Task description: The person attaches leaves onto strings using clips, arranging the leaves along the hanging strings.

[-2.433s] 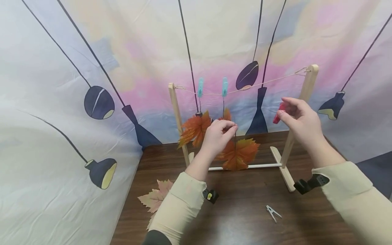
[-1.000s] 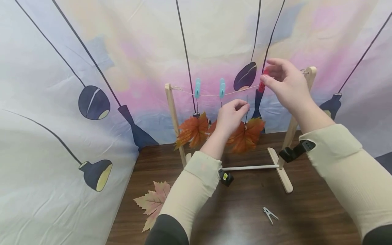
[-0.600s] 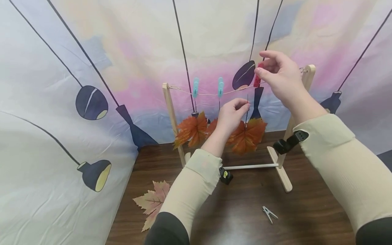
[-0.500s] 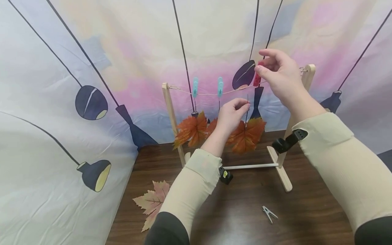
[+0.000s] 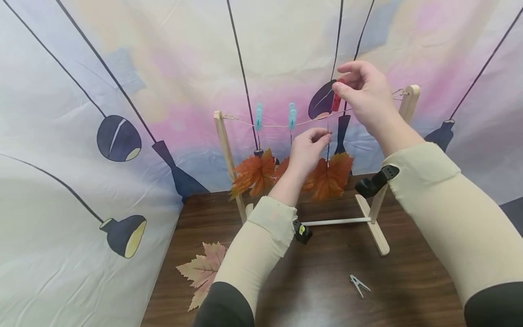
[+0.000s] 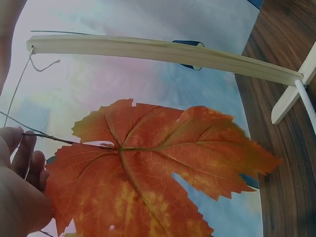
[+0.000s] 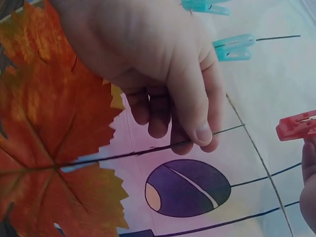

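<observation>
My left hand pinches the thin dark stem of an orange maple leaf, which hangs below the fingers. In the right wrist view the stem's tip meets the cord; whether they touch I cannot tell. A red clothespin is pinched between thumb and fingers of my right hand, just above the cord. The right wrist view catches this clothespin apart from the stem, with only part of the right hand showing. Two light-blue clothespins hold other orange leaves on the line.
The cord runs between two posts of a wooden stand, joined low down by a white rod. On the brown table lie a pale pink leaf, partly behind the left sleeve, and a grey clothespin. A printed cloth hangs behind.
My right hand has carried the red clothespin up and left to the cord. The left hand has lifted the leaf up and slightly right, then stayed nearly still over the last second.
</observation>
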The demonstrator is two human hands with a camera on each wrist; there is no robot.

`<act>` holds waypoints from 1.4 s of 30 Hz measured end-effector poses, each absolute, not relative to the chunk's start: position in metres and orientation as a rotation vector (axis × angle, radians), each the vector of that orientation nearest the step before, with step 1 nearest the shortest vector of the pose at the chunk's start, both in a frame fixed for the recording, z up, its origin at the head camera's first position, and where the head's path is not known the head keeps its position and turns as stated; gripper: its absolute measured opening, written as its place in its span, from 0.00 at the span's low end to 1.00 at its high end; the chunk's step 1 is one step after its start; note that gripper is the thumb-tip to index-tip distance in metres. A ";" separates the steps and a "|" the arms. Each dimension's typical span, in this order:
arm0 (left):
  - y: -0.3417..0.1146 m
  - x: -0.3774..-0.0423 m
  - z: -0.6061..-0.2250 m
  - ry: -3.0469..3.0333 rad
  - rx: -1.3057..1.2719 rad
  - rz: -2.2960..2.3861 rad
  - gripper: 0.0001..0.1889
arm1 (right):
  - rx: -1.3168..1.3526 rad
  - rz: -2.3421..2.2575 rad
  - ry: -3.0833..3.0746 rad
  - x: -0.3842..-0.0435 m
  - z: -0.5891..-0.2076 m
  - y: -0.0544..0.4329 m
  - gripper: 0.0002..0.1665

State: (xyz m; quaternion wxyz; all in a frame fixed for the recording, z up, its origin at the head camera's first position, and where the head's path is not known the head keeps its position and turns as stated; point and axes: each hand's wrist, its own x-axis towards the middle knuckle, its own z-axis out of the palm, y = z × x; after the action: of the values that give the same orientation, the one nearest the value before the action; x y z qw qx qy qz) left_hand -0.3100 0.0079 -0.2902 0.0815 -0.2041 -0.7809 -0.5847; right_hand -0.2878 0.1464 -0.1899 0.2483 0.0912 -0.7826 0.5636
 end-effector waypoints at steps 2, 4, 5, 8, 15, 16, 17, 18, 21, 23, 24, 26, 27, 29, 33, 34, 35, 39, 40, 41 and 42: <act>0.009 -0.310 -0.289 -2.334 -0.601 -1.751 0.11 | 0.241 1.515 -2.156 -0.288 -0.190 0.147 0.20; 0.011 -0.310 -0.289 -2.332 -0.591 -1.747 0.10 | 0.241 1.517 -2.157 -0.289 -0.192 0.147 0.19; 0.012 -0.310 -0.290 -2.325 -0.584 -1.748 0.10 | 0.243 1.522 -2.156 -0.290 -0.193 0.147 0.18; 0.013 -0.310 -0.290 -2.319 -0.550 -1.744 0.10 | 0.257 1.546 -2.138 -0.292 -0.195 0.146 0.16; 0.011 -0.311 -0.289 -2.281 -0.477 -1.833 0.10 | 0.305 1.534 -2.152 -0.296 -0.197 0.141 0.14; 0.011 -0.312 -0.290 -2.271 -0.475 -1.849 0.10 | 0.311 1.523 -2.161 -0.296 -0.197 0.140 0.14; 0.011 -0.312 -0.290 -2.262 -0.475 -1.860 0.10 | 0.321 1.514 -2.170 -0.296 -0.198 0.139 0.14; 0.010 -0.312 -0.290 -2.252 -0.477 -1.872 0.10 | 0.327 1.504 -2.182 -0.296 -0.198 0.139 0.13; 0.010 -0.312 -0.290 -2.231 -0.481 -1.892 0.09 | 0.348 1.489 -2.212 -0.296 -0.200 0.137 0.13; 0.010 -0.312 -0.290 -2.232 -0.481 -1.893 0.09 | 0.352 1.495 -2.226 -0.297 -0.202 0.136 0.13; 0.010 -0.312 -0.290 -2.234 -0.479 -1.892 0.09 | 0.348 1.490 -2.235 -0.297 -0.203 0.136 0.13; 0.010 -0.312 -0.289 -2.238 -0.477 -1.894 0.09 | 0.348 1.482 -2.250 -0.297 -0.203 0.136 0.13; 0.010 -0.312 -0.289 -2.243 -0.472 -1.890 0.09 | 0.348 1.476 -2.255 -0.297 -0.204 0.136 0.13; 0.010 -0.312 -0.289 -2.236 -0.470 -1.899 0.09 | 0.362 1.487 -2.248 -0.297 -0.204 0.136 0.13; 0.010 -0.311 -0.288 -2.226 -0.474 -1.933 0.09 | 0.390 1.505 -2.220 -0.296 -0.204 0.135 0.12; 0.010 -0.311 -0.289 -2.218 -0.480 -1.950 0.09 | 0.394 1.504 -2.220 -0.295 -0.204 0.135 0.11; 0.010 -0.311 -0.289 -2.214 -0.487 -1.961 0.10 | 0.396 1.493 -2.225 -0.295 -0.203 0.135 0.11; 0.009 -0.311 -0.290 -2.197 -0.507 -1.988 0.10 | 0.392 1.457 -2.273 -0.293 -0.203 0.135 0.11; 0.009 -0.311 -0.290 -2.196 -0.510 -1.990 0.10 | 0.393 1.450 -2.285 -0.292 -0.203 0.135 0.11; 0.009 -0.312 -0.290 -2.193 -0.513 -1.994 0.10 | 0.393 1.446 -2.296 -0.292 -0.204 0.136 0.11; 0.009 -0.312 -0.290 -2.188 -0.515 -2.003 0.11 | 0.394 1.439 -2.307 -0.292 -0.204 0.136 0.11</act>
State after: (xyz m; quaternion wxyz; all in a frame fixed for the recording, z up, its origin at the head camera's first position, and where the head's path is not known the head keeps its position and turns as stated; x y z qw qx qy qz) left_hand -0.3117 0.0091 -0.2898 0.0653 -0.1705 -0.7251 -0.6640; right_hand -0.2916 0.1359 -0.2040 0.1957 0.1406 -0.8234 0.5138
